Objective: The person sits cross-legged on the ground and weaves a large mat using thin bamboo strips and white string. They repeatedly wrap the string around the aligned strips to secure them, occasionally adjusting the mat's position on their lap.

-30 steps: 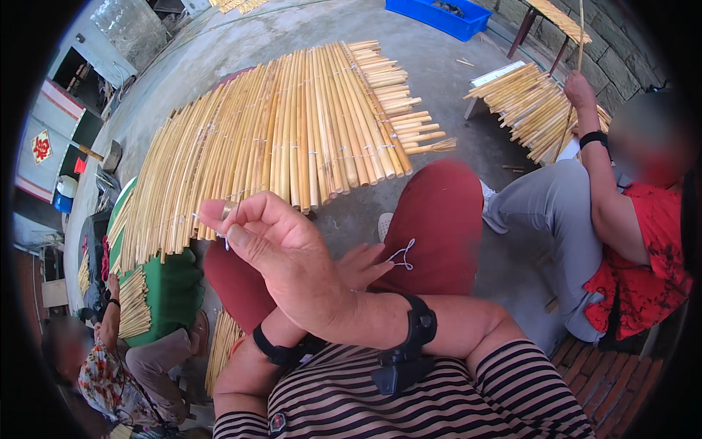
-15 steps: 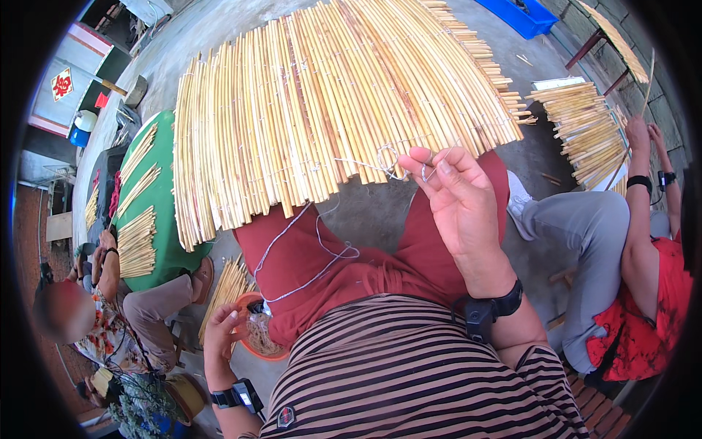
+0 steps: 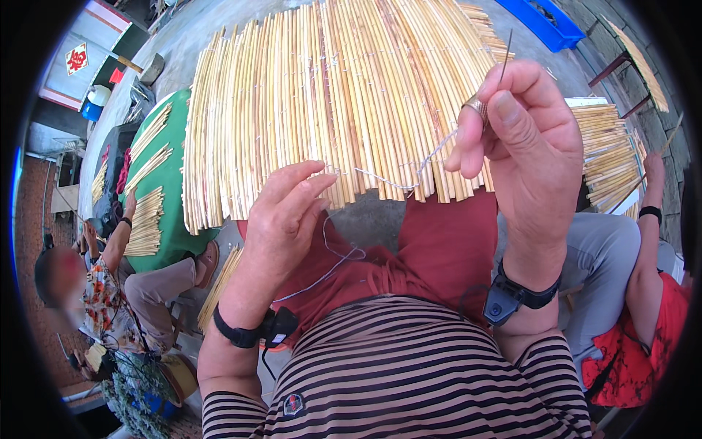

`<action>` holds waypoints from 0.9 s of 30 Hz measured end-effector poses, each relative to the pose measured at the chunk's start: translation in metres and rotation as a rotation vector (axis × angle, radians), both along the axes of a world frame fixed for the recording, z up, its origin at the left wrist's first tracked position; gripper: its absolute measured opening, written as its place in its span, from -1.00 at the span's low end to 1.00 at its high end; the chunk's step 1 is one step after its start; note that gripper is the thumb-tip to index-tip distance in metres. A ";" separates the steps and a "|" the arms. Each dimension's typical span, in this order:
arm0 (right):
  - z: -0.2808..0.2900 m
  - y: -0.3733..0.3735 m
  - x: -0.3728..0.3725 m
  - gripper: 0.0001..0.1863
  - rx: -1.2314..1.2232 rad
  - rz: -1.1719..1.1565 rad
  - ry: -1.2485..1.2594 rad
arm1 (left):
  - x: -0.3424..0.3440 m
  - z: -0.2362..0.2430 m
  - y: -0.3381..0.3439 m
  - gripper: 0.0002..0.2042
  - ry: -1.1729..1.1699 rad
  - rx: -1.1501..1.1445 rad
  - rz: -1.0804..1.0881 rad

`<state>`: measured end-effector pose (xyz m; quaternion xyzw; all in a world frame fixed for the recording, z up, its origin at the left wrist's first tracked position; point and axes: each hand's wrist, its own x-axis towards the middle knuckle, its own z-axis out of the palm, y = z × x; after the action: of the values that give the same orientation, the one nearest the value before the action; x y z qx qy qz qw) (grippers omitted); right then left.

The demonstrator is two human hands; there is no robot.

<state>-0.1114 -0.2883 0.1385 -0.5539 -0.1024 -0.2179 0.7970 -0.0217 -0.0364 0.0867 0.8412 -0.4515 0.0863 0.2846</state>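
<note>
A wide mat of pale yellow reed stalks [image 3: 314, 95], bound with white thread, lies in front of me above my knees. My right hand [image 3: 537, 139] is raised over its right side, pinching a thin needle [image 3: 507, 57] that points up. A metal thimble ring [image 3: 477, 107] sits on one finger. White thread [image 3: 437, 152] runs from this hand down to the mat's near edge. Over that edge, left of the middle, my left hand [image 3: 281, 212] has its fingers stretched out and apart, holding nothing visible. More thread [image 3: 338, 262] loops loosely across my lap.
At left, a seated person works beside a green cloth [image 3: 172, 208] bearing reed bundles [image 3: 148, 227]. Another person in red sits close at right, near a stack of reeds [image 3: 603, 154]. A blue crate [image 3: 559, 33] stands at far right.
My left hand has risen from beside the orange basin to the mat's near edge. My right hand has moved up and right, drawing the thread; the needle now shows clearly.
</note>
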 end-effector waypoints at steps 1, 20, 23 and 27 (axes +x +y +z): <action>0.002 0.000 0.015 -0.86 0.025 -0.050 -0.157 | 0.006 -0.010 -0.017 -0.69 0.013 -0.015 -0.011; -0.099 0.012 0.083 -0.88 0.028 -0.258 0.332 | 0.156 0.045 -0.063 -0.87 0.504 -0.552 -0.249; -0.100 0.006 0.084 -0.85 0.153 -0.293 0.278 | 0.127 0.039 -0.079 -0.60 -0.003 -0.097 -0.191; -0.100 0.004 0.084 -0.86 0.126 -0.295 0.297 | 0.099 0.025 -0.054 -0.50 -0.107 0.331 -0.334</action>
<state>-0.0274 -0.2844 0.0381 -0.5381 0.1119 -0.2541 0.7958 0.0769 -0.0907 0.1118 0.7841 -0.6071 0.0075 0.1289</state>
